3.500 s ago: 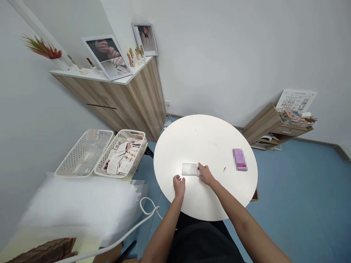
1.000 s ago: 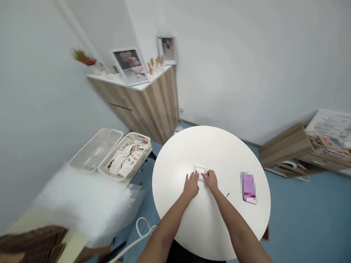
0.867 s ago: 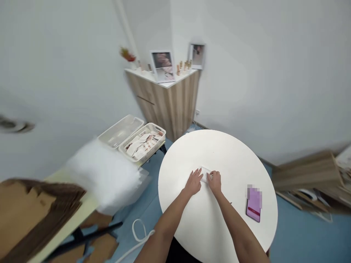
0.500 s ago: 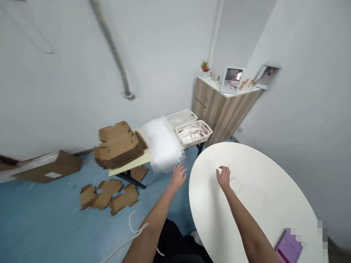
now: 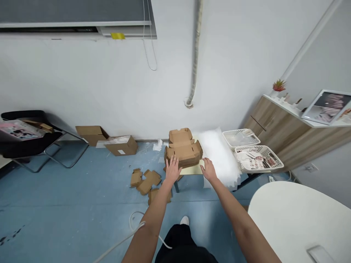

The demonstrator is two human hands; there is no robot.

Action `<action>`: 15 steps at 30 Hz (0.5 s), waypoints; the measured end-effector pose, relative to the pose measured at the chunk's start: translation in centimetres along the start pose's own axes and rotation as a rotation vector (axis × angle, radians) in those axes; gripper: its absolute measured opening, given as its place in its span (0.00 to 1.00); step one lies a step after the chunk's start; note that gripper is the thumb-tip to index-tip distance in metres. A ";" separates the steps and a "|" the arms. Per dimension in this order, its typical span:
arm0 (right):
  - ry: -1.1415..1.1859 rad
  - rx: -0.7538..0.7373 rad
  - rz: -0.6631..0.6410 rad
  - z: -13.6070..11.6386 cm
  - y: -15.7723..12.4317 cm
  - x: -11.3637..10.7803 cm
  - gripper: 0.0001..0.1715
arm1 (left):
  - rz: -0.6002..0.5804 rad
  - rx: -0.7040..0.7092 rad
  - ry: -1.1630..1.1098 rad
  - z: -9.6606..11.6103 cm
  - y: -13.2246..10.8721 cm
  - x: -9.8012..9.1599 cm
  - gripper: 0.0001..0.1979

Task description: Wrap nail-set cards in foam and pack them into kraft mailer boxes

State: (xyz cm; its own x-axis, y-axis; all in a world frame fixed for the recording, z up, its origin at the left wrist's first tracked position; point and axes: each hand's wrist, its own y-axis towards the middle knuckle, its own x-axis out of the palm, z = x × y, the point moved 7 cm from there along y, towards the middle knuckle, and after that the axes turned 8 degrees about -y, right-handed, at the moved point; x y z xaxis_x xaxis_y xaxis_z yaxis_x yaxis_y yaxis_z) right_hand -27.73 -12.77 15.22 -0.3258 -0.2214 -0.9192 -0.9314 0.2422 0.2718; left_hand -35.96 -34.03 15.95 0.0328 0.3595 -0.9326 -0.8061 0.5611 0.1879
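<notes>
A stack of unfolded brown cardboard boxes (image 5: 183,150) lies on a low, pale yellow table (image 5: 193,170) by the wall. My left hand (image 5: 172,170) is at the stack's front left, fingers spread and holding nothing; whether the fingertips touch the cardboard I cannot tell. Beyond the stack's right front corner is my right hand (image 5: 208,170), thumb and fingers apart with nothing in them. Close to it, a pile of thin white sheets (image 5: 221,155) covers the middle of the table and hangs over its front edge.
Two white plastic baskets (image 5: 259,170) stand at the table's right end, the nearer holding printed packets. Loose cardboard pieces (image 5: 145,181) lie on the floor at left. A round white table (image 5: 298,215) is at right. A white cable (image 5: 120,243) crosses my left forearm.
My view has swung left, from the round white table to the low table. Both hands have come to the cardboard stack, the right one leaving the space over the round table.
</notes>
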 end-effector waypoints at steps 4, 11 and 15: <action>-0.071 -0.154 -0.112 -6.3 3.8 2.5 0.27 | -0.073 0.097 0.031 -2.1 2.2 0.1 0.26; -0.122 -0.215 -0.363 -7.9 6.7 5.0 0.24 | -0.156 0.073 -0.041 -4.1 5.0 0.1 0.12; -0.098 -0.236 -0.454 -6.7 8.3 5.0 0.17 | -0.228 0.049 -0.053 -5.0 6.2 -0.1 0.11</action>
State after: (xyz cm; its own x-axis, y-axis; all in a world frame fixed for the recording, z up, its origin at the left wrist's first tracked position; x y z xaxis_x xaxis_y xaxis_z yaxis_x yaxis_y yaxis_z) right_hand -38.23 -18.16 14.75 0.1258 -0.1619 -0.9787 -0.9903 -0.0799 -0.1141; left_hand -43.87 -34.29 15.64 0.2430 0.2573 -0.9353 -0.7446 0.6675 -0.0098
